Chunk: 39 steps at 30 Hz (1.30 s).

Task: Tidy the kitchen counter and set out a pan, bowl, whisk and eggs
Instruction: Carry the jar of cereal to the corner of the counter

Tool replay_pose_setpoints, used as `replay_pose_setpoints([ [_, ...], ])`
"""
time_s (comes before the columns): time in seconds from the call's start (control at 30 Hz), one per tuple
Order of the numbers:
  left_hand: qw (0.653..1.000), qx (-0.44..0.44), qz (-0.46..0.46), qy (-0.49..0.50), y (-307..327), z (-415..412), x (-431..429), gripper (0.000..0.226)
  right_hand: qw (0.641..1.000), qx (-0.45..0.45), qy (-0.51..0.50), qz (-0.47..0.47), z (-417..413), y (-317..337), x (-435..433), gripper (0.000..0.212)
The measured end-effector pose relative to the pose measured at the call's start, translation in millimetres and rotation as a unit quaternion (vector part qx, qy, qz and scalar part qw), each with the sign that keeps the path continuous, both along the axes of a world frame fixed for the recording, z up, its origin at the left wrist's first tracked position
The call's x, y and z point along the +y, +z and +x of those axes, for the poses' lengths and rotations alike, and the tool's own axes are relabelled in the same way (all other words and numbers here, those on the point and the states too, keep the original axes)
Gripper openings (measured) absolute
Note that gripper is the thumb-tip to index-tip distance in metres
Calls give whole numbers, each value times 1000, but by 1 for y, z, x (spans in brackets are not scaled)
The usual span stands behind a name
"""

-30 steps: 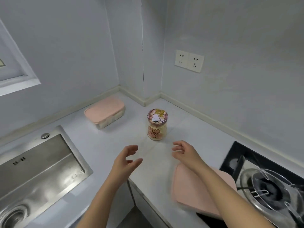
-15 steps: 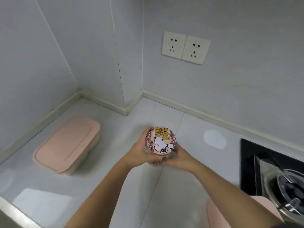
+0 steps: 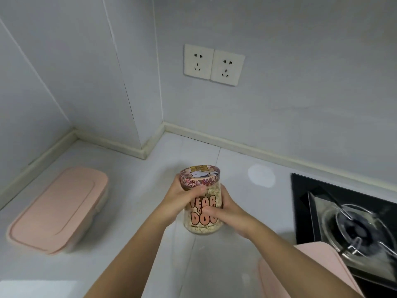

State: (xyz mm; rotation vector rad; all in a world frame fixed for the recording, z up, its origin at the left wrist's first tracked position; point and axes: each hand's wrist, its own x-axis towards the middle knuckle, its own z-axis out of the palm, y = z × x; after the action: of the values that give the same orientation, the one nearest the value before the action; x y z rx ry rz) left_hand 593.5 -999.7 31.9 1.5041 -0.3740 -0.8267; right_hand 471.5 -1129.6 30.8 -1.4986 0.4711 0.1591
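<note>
Both hands grip 1 clear jar (image 3: pixel 202 203) with a printed lid and a pale, grainy filling. The left hand (image 3: pixel 182 201) wraps the jar's upper left side just under the lid, fingers curled closed around the wall. The right hand (image 3: pixel 227 211) closes on the lower right side, thumb across the printed label. The jar is upright, slightly tilted; whether its base touches the counter (image 3: pixel 133 190) or sits just above it cannot be told. It is in the middle of the counter, forward of the inner corner where the 2 wall runs meet.

Tidying appears to be at an early stage. 1 pink-lidded container (image 3: pixel 58 209) sits near the counter's left edge, well apart from the jar. A 2nd pink lidded item (image 3: pixel 311 274) lies at the front right edge, beside the hob (image 3: pixel 352 229) at the right end. Both are untouched.

Of the 4 items to set out, none is in view: no pan, bowl, whisk or eggs. The hob's burner stands bare. Judged from this, the setting-out has not begun and most of the clearing remains.
</note>
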Motion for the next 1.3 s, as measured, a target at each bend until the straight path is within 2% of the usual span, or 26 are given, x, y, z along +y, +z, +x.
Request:
replay_pose_setpoints([
  [0.03,1000,10,-1,3,9,-5,-4,84,1000,-5,-10,2,-3,5,-1,80],
  [0.13,1000,21,-9,-12,32,-17,-11,48,999,-13,-34,6,-14,17,-3,91],
  [0.23,999,11,0,-37,49,-42,-18,35,998,-19,-55,19,-42,27,-7,88],
  [0.27,999,7,2,-50,54,-53,-20,37,998,-23,-60,23,-54,30,-8,85],
  [0.4,997,-11,3,-80,71,-117,-32,71,996,-34,-83,27,-122,45,-17,84],
  [0.67,995,-24,-56,-83,97,-251,-62,60,993,-73,-93,-10,-259,75,-49,80],
  [0.77,992,-30,-75,-98,99,-319,-82,79,990,-92,-104,-33,-337,89,-66,79],
  [0.83,988,-34,-84,-123,102,-363,-96,82,987,-96,-123,-40,-387,94,-75,79],
  [0.97,980,-13,-103,-168,108,-436,-126,73,981,-96,-158,-61,-469,101,-92,87],
  [1.1,965,-40,-94,-241,120,-501,-169,62,970,-100,-210,-63,-543,105,-118,83],
  [1.3,949,-40,-80,-303,116,-569,-246,88,952,-104,-280,-64,-625,101,-170,85],
])
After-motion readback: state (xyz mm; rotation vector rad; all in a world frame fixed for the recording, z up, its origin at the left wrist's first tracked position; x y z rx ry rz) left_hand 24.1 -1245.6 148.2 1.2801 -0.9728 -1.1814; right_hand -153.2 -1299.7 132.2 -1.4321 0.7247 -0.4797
